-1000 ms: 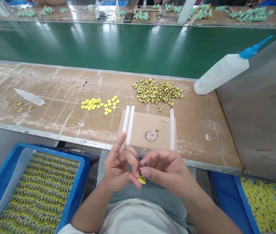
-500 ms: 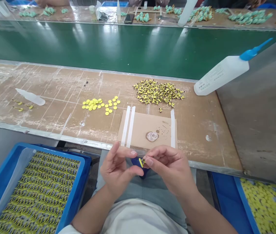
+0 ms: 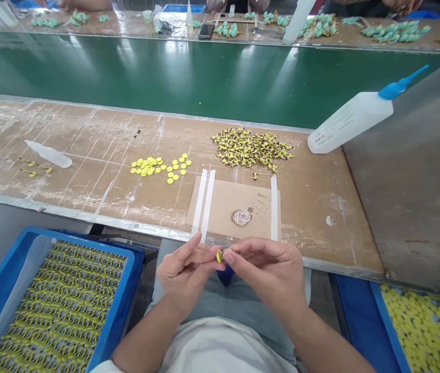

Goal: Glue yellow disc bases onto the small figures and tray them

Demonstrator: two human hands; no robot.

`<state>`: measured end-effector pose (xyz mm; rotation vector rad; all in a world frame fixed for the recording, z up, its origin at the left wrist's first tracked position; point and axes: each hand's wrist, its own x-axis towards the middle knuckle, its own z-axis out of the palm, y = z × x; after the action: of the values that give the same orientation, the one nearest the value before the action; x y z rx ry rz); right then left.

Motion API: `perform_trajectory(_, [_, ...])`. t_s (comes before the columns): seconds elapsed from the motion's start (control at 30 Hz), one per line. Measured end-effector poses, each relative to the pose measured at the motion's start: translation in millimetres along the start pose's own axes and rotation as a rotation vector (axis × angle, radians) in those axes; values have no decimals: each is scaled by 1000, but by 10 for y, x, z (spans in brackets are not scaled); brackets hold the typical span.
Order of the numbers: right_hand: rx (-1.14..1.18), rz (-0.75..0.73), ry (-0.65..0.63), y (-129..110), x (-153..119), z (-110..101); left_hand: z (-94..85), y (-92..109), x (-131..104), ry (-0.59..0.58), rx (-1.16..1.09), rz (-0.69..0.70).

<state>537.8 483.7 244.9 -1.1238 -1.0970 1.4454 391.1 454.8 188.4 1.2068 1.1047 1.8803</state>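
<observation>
Below the near edge of the surface (image 3: 313,207), on the left, a blue tray (image 3: 129,264) is holding yellow parts in rows (image 3: 64,305). On the right, another blue tray (image 3: 390,324) is carrying loose yellow parts (image 3: 429,331).

Over the lap, just off the near edge: left hand (image 3: 183,274) and right hand (image 3: 272,274) are meeting at one small yellow piece (image 3: 219,256). Left grip is pinching its round side between thumb and finger; right grip is pinching its thin end. Exact contact partly hidden.

Behind the hands, a cardboard sheet (image 3: 223,199) is lying at the near edge, white tape strips (image 3: 208,204) running down its sides, a whitish blob (image 3: 242,217) sitting between them.

Farther back, yellow discs (image 3: 150,166) are lying left of the sheet. Toward the left end, a plastic strip (image 3: 51,155) is resting near a few curved parts (image 3: 32,174).

Near the far edge, a pile of yellow-and-dark bits (image 3: 249,147) is spreading; by the far right corner a white bottle (image 3: 350,122) is slanting in view.

Beyond, a green belt (image 3: 204,77) is stretching across; past it, teal pieces (image 3: 396,32) are lying near a co-worker's hand (image 3: 404,6).
</observation>
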Motion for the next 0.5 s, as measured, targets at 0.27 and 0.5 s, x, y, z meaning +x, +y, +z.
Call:
perform_trajectory(0.27, [43,32,5,45,18,23,-10,75,91,-20,38,52])
perform_trajectory(0.5, [33,128,-74,225,64,165,-226,27,-37,17,42,-21])
